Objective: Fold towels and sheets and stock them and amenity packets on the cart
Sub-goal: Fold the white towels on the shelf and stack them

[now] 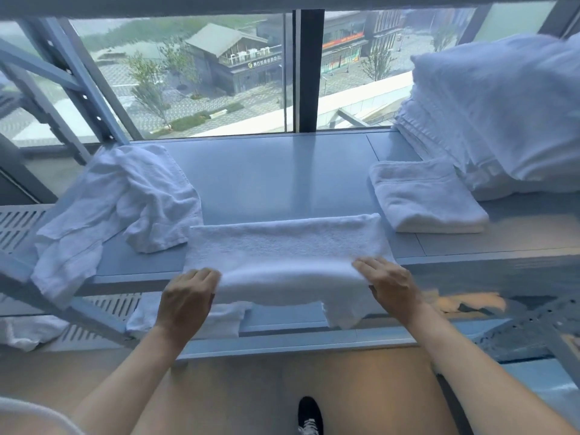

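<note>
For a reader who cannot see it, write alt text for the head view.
Two bare hands, left hand and right hand, grip the near edge of a half-folded white towel on a grey shelf by a window. A crumpled towel lies left, a folded towel right.

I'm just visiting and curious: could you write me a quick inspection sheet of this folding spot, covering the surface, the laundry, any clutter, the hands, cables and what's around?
Surface: grey shelf by a window, smooth and bare in the middle.
Job's things: half-folded towel at the front edge, its near part hanging over; folded towel to the right; tall stack of folded linen at far right.
Clutter: crumpled white cloth at left, drooping off the shelf edge.
Hands: left hand and right hand each grip one end of the half-folded towel.
Cables: nothing seen.
Surroundings: window onto buildings and trees; metal rack frame at left; a black shoe on the floor below.
</note>
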